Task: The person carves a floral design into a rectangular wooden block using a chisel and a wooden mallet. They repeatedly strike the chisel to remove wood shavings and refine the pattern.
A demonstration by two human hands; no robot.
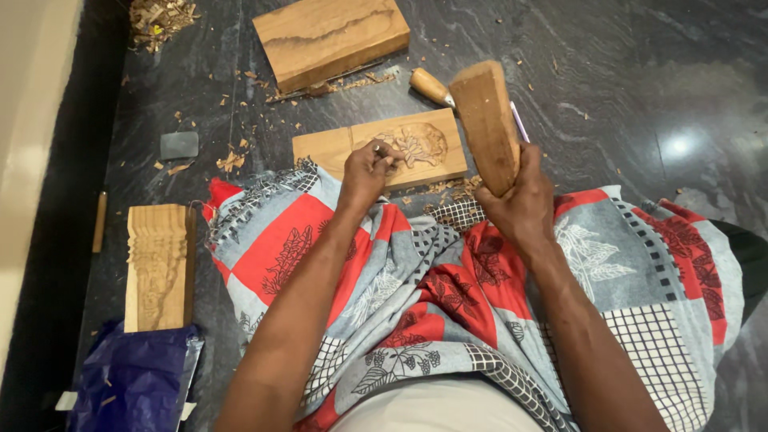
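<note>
1. Place: an informal wood-carving spot set up on the floor (624, 72) of a room, likely a home; dark polished stone, work done seated on it.
2. Wood shavings (160, 18) and chips scattered and heaped in a corner.
3. Carved panel (382, 149) with a half-cut relief; a second carved piece (158, 266) lies aside.
4. Uncarved wood block (330, 38), a wooden-handled chisel (430, 86) and a wooden mallet (488, 124) are present.
5. Plain painted wall (32, 120) at the edge.
</note>
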